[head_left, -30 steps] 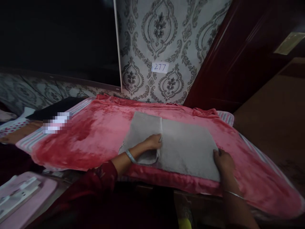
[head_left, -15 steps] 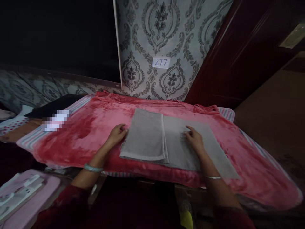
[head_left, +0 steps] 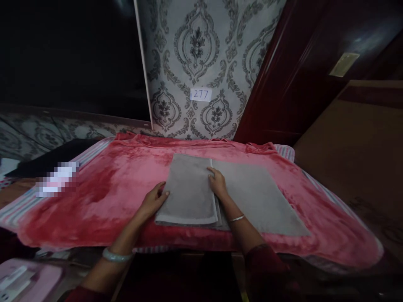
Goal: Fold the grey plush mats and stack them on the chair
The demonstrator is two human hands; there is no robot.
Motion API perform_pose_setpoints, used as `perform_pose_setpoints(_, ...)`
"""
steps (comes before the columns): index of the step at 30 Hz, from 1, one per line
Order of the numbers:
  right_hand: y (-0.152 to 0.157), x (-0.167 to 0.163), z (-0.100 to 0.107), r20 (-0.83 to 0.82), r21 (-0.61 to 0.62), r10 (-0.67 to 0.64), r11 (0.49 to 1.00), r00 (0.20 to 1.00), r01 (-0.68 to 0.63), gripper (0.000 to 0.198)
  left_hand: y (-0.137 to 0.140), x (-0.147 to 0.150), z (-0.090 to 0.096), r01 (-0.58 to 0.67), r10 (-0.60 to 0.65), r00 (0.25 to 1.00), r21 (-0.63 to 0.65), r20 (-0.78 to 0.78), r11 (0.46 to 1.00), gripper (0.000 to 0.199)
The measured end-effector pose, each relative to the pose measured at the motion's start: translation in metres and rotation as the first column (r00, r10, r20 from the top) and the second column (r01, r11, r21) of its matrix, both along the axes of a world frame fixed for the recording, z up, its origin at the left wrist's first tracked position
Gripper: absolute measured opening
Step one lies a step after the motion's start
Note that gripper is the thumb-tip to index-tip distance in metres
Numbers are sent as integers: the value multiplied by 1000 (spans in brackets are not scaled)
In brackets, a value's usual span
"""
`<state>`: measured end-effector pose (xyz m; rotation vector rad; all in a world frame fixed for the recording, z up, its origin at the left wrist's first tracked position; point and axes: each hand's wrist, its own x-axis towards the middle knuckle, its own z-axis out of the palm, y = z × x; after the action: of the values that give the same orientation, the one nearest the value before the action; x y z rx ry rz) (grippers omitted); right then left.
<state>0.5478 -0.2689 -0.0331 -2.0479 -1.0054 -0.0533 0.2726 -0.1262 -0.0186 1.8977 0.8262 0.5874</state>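
Note:
A grey cloth (head_left: 189, 188) with pale edging lies on a red blanket, its left part folded into a layered rectangle and its right part (head_left: 261, 197) spread flat in a thinner layer. At the folded part's left edge is my left hand (head_left: 153, 201), thumb against the border and fingers curved but apart from it. My right hand (head_left: 218, 183) rests over the fold's right edge, near its upper end, with the index finger stretched out and the thumb apart from it. Its other fingers are partly hidden.
The red blanket (head_left: 103, 197) covers a table, with a striped cloth (head_left: 94, 153) beneath. A dark screen (head_left: 72, 58) hangs at the back left. A brown board or box (head_left: 352, 159) stands at the right. Below left is a pink stool-like surface (head_left: 47, 274) holding a white object.
My right hand has moved left from the flat part onto the folded part's right edge. My left hand stays by the left edge, now closer against it. The view has shifted slightly.

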Motion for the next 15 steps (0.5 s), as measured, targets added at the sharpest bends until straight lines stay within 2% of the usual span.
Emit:
perform_pose_setpoints(4, -8, 7, -14, -45, 6, -59, 998, 997, 60, 49, -1, 2, -5, -5, 5, 1000, -22, -2, 1000, 90)
perform_pose_setpoints(7, -10, 8, -15, -50, 15, -49, 999, 998, 50, 50, -3, 1, -2, -14, 26, 997, -166, 67, 986, 91)
perform_pose_setpoints(11, -15, 6, -10, -79, 5, -40, 999, 996, 40, 51, -7, -5, 5, 20, 32, 990, -361, 137, 932, 90)
perform_pose_setpoints(15, -24, 2, -9, -123, -44, -24, 999, 992, 19, 63, -10, -7, 4, 47, 1, 990, -342, 139, 939, 80)
